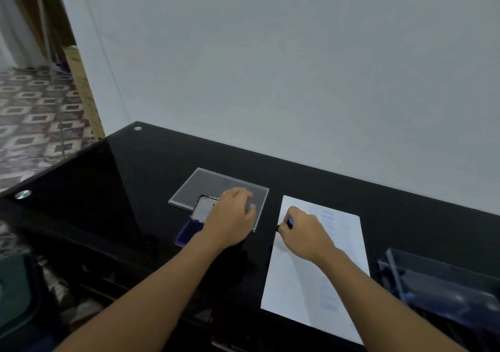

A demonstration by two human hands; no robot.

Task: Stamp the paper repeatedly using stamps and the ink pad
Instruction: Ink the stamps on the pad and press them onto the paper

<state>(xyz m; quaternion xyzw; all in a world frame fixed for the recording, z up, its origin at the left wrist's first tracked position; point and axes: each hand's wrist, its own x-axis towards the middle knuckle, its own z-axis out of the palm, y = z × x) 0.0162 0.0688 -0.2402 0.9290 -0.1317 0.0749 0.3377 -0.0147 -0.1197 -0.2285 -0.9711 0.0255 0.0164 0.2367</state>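
A white sheet of paper (pixel 311 276) lies on the black table, with faint blue stamp marks down its right half. My right hand (pixel 304 234) grips a small black and blue stamp (pixel 289 223) and holds it down at the paper's upper left edge. An open ink pad (pixel 190 230) with a purple pad and a raised metal lid (pixel 203 207) sits left of the paper. My left hand (pixel 230 216) rests over the ink pad's right side with fingers curled; whether it holds anything is hidden.
A clear acrylic plate (pixel 216 185) lies behind and under the ink pad. A clear plastic box (pixel 443 284) with dark items stands at the right. The glossy black table (pixel 94 189) meets a white wall behind, and patterned floor shows at left.
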